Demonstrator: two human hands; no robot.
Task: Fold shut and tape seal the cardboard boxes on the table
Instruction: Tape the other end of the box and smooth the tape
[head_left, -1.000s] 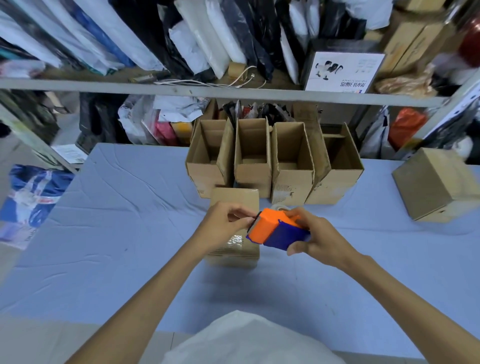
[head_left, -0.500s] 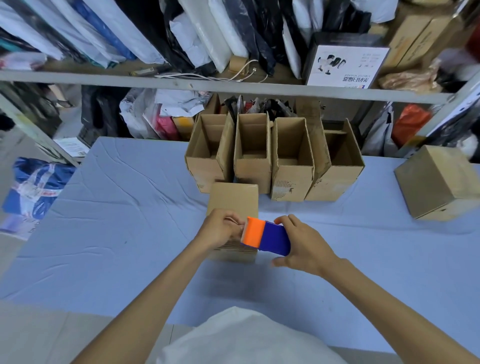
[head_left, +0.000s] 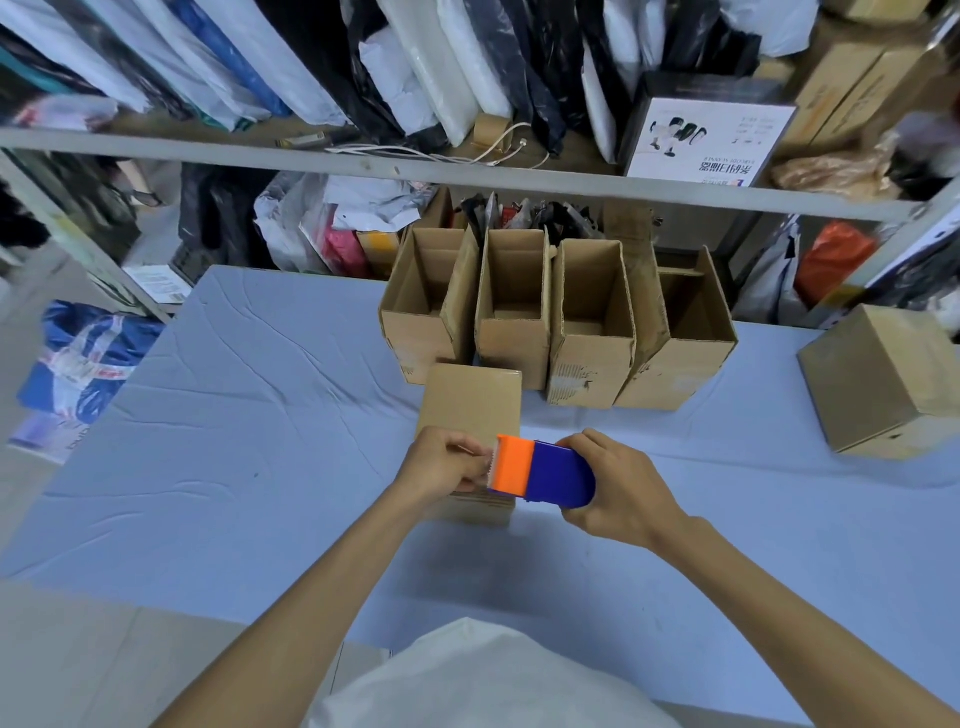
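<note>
A small closed cardboard box (head_left: 470, 402) lies on the blue table cloth (head_left: 249, 441) in front of me. My right hand (head_left: 621, 491) grips an orange and blue tape dispenser (head_left: 543, 473) held level just over the box's near right end. My left hand (head_left: 444, 465) sits on the box's near end, its fingers curled and pinching the tape end at the dispenser's orange toothed edge. Behind the box stand several open cardboard boxes (head_left: 592, 322) in a row with their flaps up.
A closed cardboard box (head_left: 883, 379) rests at the table's right edge. Behind the table, a metal shelf (head_left: 467, 174) holds bags, packages and a white printed carton (head_left: 706, 140). A blue bag (head_left: 78, 364) lies on the floor at left.
The dispenser has tipped from tilted to level and come down to the box's near end. My left hand has stayed at the dispenser's orange edge, on the box.
</note>
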